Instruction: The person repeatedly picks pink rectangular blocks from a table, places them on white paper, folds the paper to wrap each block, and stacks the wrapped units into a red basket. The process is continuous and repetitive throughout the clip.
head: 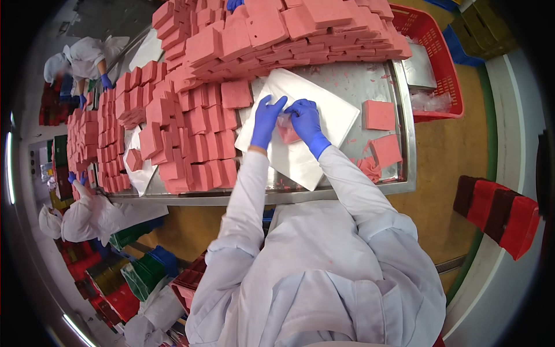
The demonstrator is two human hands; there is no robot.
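A small piece of pink pressed meat-like material (pixel 288 132) lies under clear film between my hands, partly hidden by them. Beneath it is a stack of white wrapping sheets (pixel 331 99), set at an angle on the metal table. In its blue glove, my right hand (pixel 306 120) pinches the film at the piece's upper edge. My left hand (pixel 267 120), also gloved, is curved along the left side of the piece, its thumb and fingers apart at the top. Whether it grips the film I cannot tell.
Pink blocks (pixel 256 28) are piled high at the back and left. Two loose blocks (pixel 379 115) and scraps (pixel 368 169) lie right, inside the table's raised metal rim (pixel 409 143). A red crate (pixel 451 86) stands beyond. Other gloved workers (pixel 89 217) are at left.
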